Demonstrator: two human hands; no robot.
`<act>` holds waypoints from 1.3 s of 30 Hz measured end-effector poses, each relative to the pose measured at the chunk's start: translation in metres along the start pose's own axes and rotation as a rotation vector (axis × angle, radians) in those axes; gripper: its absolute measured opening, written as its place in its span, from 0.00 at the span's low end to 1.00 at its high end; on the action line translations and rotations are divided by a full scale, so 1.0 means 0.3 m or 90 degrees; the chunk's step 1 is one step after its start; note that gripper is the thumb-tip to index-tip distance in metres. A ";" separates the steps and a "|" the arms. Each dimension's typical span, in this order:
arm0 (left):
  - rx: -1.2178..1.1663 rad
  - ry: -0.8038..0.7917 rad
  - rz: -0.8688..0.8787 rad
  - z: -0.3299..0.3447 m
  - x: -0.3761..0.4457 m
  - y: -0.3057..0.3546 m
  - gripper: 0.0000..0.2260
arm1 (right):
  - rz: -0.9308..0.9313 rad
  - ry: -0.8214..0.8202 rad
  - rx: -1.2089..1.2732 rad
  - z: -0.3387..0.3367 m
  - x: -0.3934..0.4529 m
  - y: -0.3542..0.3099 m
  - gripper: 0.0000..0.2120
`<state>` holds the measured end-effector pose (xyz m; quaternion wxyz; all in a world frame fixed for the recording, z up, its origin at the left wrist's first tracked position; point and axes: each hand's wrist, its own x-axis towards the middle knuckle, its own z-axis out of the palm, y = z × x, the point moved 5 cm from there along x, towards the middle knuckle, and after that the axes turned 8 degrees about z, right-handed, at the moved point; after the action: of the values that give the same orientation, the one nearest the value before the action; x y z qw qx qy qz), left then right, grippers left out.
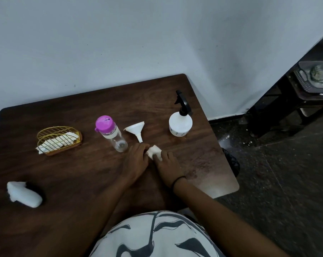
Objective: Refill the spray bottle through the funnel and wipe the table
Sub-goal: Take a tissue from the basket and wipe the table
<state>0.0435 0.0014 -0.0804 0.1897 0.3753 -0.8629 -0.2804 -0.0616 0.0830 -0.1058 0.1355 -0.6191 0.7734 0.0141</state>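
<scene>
Left hand (136, 158) and right hand (166, 164) both pinching folded tissue (154, 152) on table (64, 173), no writing legible

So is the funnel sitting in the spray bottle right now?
No, the funnel lies on its side on the table, apart from the spray bottle, whose black trigger head is on.

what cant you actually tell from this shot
Head view only:
- Spray bottle: fill level hidden by its opaque white body.
- Tissue: partly covered by both hands, left hand and right hand; exact grip unclear.
- White object near the left edge: too blurred to identify.
</scene>
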 end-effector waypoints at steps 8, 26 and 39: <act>0.050 -0.070 0.108 0.063 0.008 0.060 0.10 | 0.131 0.009 0.029 0.014 -0.062 0.205 0.22; 0.161 -0.229 0.221 0.206 0.072 0.169 0.16 | 0.141 0.196 0.059 0.008 -0.293 0.300 0.07; -0.065 -0.276 0.156 0.274 0.117 0.344 0.04 | 0.329 0.260 0.735 -0.125 -0.376 0.556 0.01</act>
<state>-0.0793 0.0610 -0.0749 0.0514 0.1889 -0.9072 -0.3725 -0.2070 0.2223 -0.0684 0.2888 -0.2322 0.7903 -0.4880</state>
